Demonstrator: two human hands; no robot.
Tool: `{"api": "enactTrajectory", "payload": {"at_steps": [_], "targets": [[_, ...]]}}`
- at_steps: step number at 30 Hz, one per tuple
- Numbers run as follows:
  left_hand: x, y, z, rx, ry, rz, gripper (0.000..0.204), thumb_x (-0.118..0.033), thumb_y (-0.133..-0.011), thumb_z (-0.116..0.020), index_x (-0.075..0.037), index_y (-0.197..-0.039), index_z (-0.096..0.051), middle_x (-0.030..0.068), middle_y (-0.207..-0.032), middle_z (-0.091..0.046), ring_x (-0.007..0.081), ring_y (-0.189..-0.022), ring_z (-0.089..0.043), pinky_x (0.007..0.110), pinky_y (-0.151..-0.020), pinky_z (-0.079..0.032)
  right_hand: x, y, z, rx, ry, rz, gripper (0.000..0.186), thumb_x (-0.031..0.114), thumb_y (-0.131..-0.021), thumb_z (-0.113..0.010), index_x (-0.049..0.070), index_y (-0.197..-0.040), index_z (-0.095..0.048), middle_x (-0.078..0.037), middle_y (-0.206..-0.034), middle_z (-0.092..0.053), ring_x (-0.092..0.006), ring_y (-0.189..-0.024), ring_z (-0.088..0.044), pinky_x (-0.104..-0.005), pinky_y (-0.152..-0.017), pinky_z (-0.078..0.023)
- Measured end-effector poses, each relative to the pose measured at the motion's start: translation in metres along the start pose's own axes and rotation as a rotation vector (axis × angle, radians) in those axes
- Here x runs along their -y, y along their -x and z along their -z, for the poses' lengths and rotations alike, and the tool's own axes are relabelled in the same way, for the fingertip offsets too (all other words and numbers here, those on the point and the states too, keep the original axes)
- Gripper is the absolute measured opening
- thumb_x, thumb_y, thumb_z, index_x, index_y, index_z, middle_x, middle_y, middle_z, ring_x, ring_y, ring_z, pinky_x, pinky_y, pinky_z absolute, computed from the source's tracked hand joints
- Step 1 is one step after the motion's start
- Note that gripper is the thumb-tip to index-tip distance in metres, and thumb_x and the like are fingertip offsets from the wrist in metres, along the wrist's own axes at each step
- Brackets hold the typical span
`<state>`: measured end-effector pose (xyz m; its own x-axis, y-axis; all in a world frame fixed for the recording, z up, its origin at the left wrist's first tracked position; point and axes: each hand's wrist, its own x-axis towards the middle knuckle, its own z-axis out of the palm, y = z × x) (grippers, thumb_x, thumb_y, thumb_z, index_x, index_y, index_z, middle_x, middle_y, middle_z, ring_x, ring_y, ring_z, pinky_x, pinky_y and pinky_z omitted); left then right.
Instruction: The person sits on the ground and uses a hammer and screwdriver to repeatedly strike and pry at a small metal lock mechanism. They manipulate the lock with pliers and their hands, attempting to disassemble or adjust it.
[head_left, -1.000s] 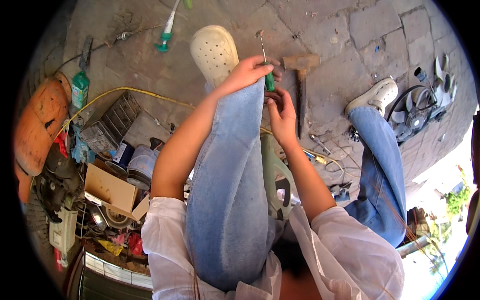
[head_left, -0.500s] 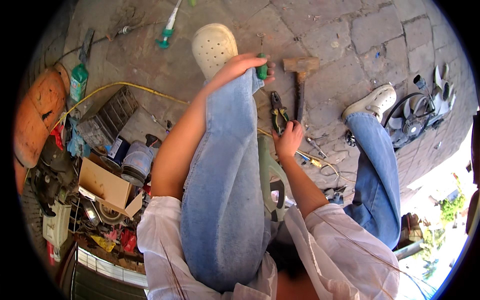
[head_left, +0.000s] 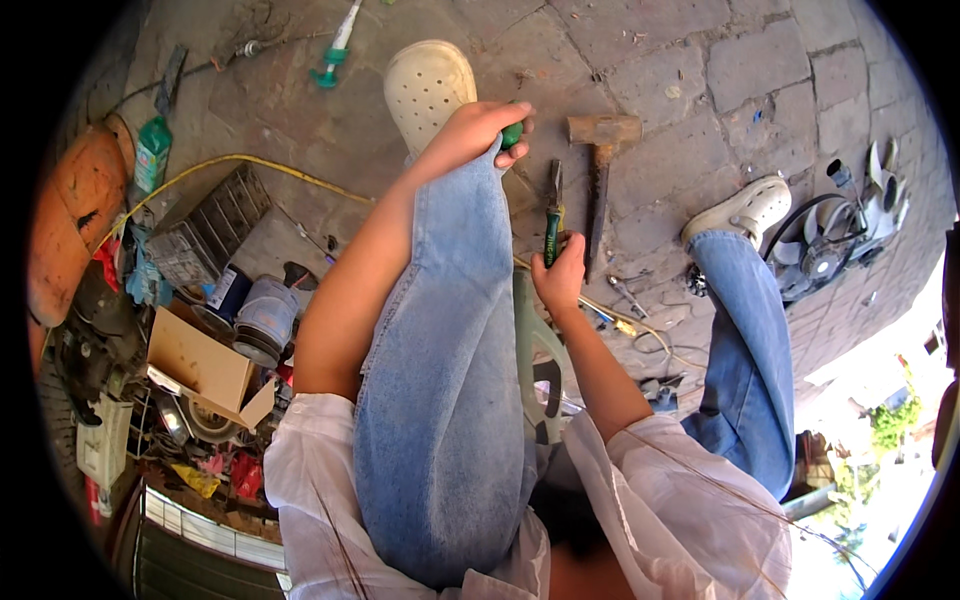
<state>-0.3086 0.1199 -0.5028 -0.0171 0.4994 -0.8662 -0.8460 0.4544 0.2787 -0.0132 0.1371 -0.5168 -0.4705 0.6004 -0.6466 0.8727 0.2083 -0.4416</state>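
Observation:
My left hand [head_left: 472, 132] is closed around the green handle of a screwdriver [head_left: 512, 134], beside my raised knee in blue jeans. Its shaft is hard to make out now. Lower and to the right, my right hand [head_left: 562, 274] grips pliers [head_left: 553, 222] with dark green and yellow handles, their jaws pointing away from me and seen edge-on. Just right of the pliers, a hammer [head_left: 604, 131] with a worn blocky head and dark handle lies on the stone paving.
A fan assembly [head_left: 825, 240] lies at the right, past my shoe. At the left are a black crate [head_left: 215, 225], a cardboard box [head_left: 205, 360], a green bottle [head_left: 152, 155] and a yellow hose [head_left: 270, 165]. A green-and-white syringe-like tool [head_left: 338, 50] lies at the top. A green plastic chair [head_left: 530, 340] is under me.
The pliers have turned from flat to edge-on in my right hand, which has shifted slightly left. The screwdriver has tilted in my left hand, so its shaft no longer shows clearly.

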Motion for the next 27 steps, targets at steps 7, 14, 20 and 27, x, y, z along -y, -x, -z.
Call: {"api": "enactTrajectory", "payload": {"at_steps": [7,14,20,27], "targets": [[-0.005,-0.001,-0.007,-0.022,0.125,0.034,0.032,-0.027,-0.095,-0.061,0.004,-0.100,-0.059,0.0079,-0.070,-0.059,0.0117,-0.052,-0.050,0.024,-0.048,-0.038,0.067,-0.008,0.025,0.171,-0.418,-0.459,0.058,0.016,-0.078,-0.064,-0.006,-0.125,-0.039,-0.017,-0.083,-0.062,-0.0245,-0.073,-0.060,-0.0366,-0.069,-0.049],[-0.009,0.015,-0.013,-0.038,0.175,0.001,0.024,-0.016,-0.092,-0.064,0.006,-0.097,-0.058,0.0092,-0.077,-0.060,0.0139,-0.058,-0.053,0.027,-0.051,-0.044,0.078,-0.017,0.037,0.084,-0.264,-0.065,0.052,0.024,-0.082,-0.074,-0.003,-0.121,-0.052,-0.023,-0.103,-0.061,-0.0374,-0.089,-0.059,-0.0402,-0.083,-0.048],[-0.007,0.009,-0.011,-0.112,0.146,-0.017,0.025,-0.023,-0.095,-0.060,0.002,-0.096,-0.056,0.0047,-0.071,-0.054,0.0112,-0.059,-0.049,0.027,-0.050,-0.039,0.010,-0.040,0.040,-0.282,0.115,0.161,0.051,0.021,-0.079,-0.077,-0.001,-0.117,-0.052,-0.022,-0.111,-0.053,-0.0395,-0.105,-0.050,-0.0445,-0.092,-0.043],[-0.037,0.000,-0.007,-0.644,-1.206,-0.386,0.030,-0.022,-0.089,-0.060,0.006,-0.095,-0.051,0.0261,-0.087,-0.066,0.0430,-0.088,-0.065,0.051,-0.074,-0.051,-0.039,-0.078,0.051,-0.079,0.303,0.206,0.041,0.014,-0.074,-0.077,0.000,-0.107,-0.055,-0.016,-0.086,-0.061,-0.0388,-0.079,-0.060,-0.0445,-0.071,-0.050]]}}
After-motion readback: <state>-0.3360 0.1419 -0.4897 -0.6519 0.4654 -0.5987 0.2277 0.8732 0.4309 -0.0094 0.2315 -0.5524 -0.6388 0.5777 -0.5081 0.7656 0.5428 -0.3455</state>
